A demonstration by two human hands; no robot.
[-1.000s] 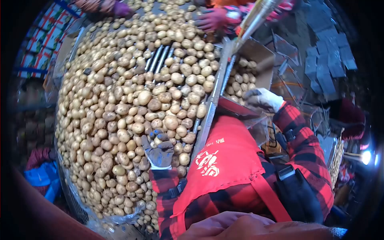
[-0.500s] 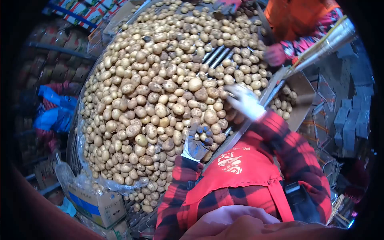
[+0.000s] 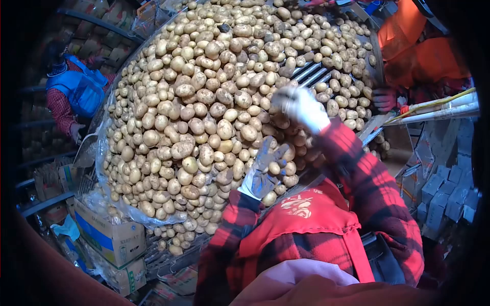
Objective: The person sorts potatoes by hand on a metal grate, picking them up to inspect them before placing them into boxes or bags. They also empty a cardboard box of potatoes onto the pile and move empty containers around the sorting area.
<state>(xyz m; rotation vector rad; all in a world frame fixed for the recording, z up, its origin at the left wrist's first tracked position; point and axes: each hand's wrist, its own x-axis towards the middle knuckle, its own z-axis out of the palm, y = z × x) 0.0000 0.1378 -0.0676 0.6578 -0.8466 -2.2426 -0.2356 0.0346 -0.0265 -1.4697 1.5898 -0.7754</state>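
Note:
A wide heap of potatoes [image 3: 194,127], many smeared with soil, spreads in front of me. My left hand [image 3: 264,171], in a white glove with a dirty blue-grey palm, rests on the near edge of the heap. Its fingers are spread, with a few potatoes beside and between them. Higher up and to the right is my right hand [image 3: 301,108] in a white glove, over the potatoes next to the metal bars [image 3: 311,75]. Motion smears its fingers, so I cannot see whether they hold anything.
At the right, a person in orange [image 3: 423,58] has a gloved hand [image 3: 384,99] by the heap. Another person in a blue vest [image 3: 84,94] is at the left. Cardboard boxes [image 3: 109,232] stand lower left; plastic sheeting [image 3: 145,217] edges the heap. Pale poles [image 3: 439,109] jut in from the right.
The view has shifted, showing more of the person in blue. My left hand's fingers have spread wider. My right hand has moved up toward the metal bars and blurred.

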